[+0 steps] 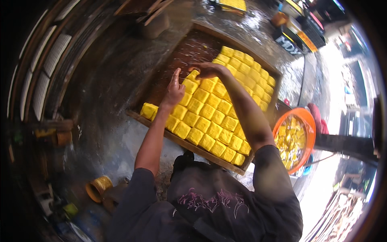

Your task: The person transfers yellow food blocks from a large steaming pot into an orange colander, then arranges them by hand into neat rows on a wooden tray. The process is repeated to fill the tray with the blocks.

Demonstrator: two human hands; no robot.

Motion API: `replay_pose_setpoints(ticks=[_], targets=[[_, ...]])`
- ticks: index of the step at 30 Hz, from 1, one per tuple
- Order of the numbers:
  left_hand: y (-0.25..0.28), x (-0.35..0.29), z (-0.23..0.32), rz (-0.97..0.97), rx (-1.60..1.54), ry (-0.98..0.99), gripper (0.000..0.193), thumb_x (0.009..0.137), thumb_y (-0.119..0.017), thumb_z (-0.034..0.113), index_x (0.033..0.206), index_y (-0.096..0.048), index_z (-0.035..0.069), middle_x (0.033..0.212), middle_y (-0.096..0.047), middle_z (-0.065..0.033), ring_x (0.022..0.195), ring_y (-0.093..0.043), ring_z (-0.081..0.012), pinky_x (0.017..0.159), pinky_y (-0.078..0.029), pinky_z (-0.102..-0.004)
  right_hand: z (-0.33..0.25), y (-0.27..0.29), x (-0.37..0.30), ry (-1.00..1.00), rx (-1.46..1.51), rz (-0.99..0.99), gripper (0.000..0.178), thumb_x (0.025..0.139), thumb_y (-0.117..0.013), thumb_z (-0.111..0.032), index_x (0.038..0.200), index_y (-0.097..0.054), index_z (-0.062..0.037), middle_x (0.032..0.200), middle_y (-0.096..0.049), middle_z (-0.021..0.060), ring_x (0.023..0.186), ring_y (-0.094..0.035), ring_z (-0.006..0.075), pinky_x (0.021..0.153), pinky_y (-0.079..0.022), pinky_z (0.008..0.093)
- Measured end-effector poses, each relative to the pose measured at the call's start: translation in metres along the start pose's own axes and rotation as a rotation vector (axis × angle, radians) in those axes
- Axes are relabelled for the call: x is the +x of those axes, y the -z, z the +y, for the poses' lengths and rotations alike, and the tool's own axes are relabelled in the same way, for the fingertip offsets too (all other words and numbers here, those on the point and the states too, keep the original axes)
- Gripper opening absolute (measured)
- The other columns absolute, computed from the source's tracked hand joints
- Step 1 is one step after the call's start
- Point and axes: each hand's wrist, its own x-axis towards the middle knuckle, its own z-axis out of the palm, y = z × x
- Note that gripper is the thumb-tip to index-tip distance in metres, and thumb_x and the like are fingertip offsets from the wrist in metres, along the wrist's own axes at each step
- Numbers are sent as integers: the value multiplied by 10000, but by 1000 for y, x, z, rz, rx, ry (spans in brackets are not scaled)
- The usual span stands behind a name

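Rows of yellow tofu blocks [207,111] lie packed side by side in a wooden tray [177,60] in front of me. My right hand [208,70] reaches over from the right, its fingers curved around a tofu block [194,76] at the upper left end of a row. Beside that block, on its left, is my left hand [175,93], fingers stretched out and pointing away from me, with nothing seen in it. Its palm side and the block's underside are hidden.
To the right stands an orange bucket [309,139] holding more yellow pieces in liquid. Black crates [288,40] sit at the far right. An orange-yellow container [96,189] lies on its side at lower left. Slatted racks [56,54] line the left.
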Motion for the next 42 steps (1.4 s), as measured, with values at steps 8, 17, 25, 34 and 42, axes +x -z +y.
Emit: replay_pose_setpoints(ticks=[8,17,25,34,42], targets=[[-58,-20,72,-168,1283,-119,731,1166,-412,590,1722,-448,116,1848,-186,-238,1710,-66,-501,1341,-75,-724,78,-134,-286,-207,680,1209,297,1109,-661,-129,1391,-662,-35,1272,-813,128,1244,-748,245,1046,-594,382],[-380,-37,212,-426,189,-588,581,1120,-592,175,1646,-418,1,1750,-393,-209,1642,-351,-405,1332,-323,-548,252,-369,-764,-1755,-261,1254,479,1046,-655,-229,1505,-645,-92,1426,-706,192,1387,-617,360,1174,-477,550],[-542,-60,208,-528,867,-525,742,1156,-481,332,1791,-188,82,1876,-187,-95,1730,-130,-382,1360,-166,-669,306,-434,-824,-1587,-128,1136,572,1009,-622,-123,1580,-584,-133,1445,-654,121,1441,-553,341,1184,-469,533],[-629,-96,217,-588,357,13,1146,993,-757,571,1730,-179,-89,1769,-275,-358,1664,-261,-500,1359,-275,-535,321,-438,-756,-1445,353,1421,630,1109,-641,-312,1650,-475,-35,1629,-544,257,1505,-510,439,1259,-413,541],[-643,-93,177,-562,-228,582,758,920,-875,389,1515,-606,4,1532,-657,-233,1432,-619,-362,1194,-483,-497,343,-455,-752,-331,2069,1611,617,1009,-781,-261,1559,-571,-78,1476,-678,136,1298,-675,373,1116,-542,588]])
